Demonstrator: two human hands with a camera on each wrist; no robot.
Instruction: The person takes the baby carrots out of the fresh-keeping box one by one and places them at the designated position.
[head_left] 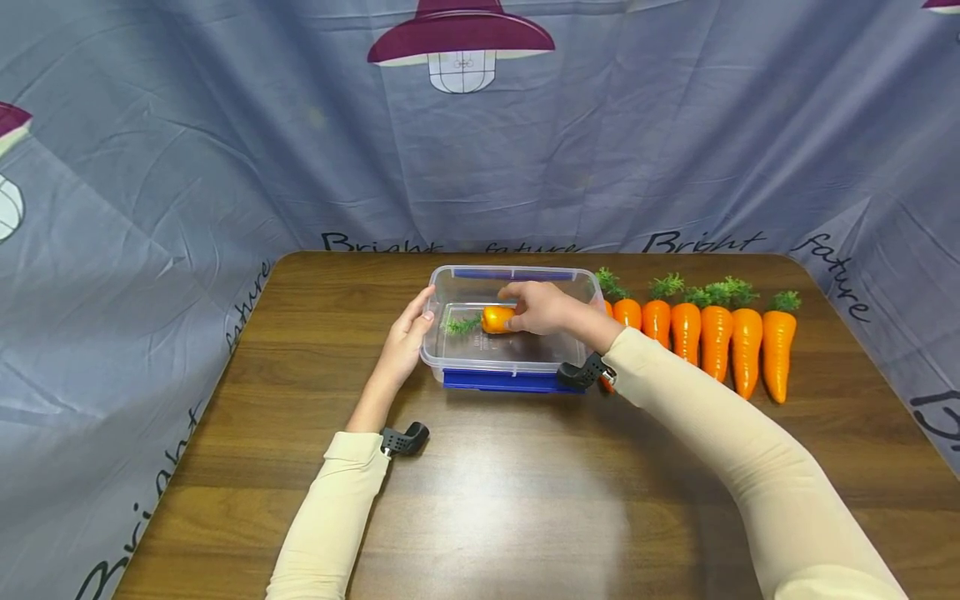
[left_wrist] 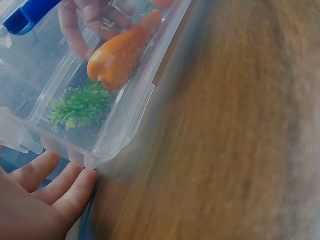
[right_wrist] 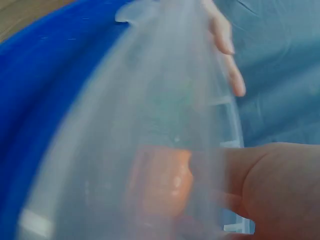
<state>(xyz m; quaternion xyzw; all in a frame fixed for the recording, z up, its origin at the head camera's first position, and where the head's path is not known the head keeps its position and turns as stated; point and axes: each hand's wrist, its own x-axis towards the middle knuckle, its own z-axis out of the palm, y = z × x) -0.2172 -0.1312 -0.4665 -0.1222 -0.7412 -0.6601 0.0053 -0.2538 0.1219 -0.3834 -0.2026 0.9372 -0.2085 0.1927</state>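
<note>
A clear plastic storage box with blue side latches stands lidless at the back middle of the table. Inside it lies an orange carrot, its leafy green top pointing left. My right hand reaches down into the box and grips the carrot with thumb and fingers, hiding the carrot's tapered end in the head view. At the box's left end, my left hand touches the outer wall with fairly straight fingers. Through the clear wall, the left wrist view shows the carrot near the bottom. The right wrist view is blurred.
Several more carrots lie in a row right of the box, green tops away from me; the nearest are partly hidden by the box and my right arm. A patterned grey-blue curtain surrounds the back and sides of the wooden table.
</note>
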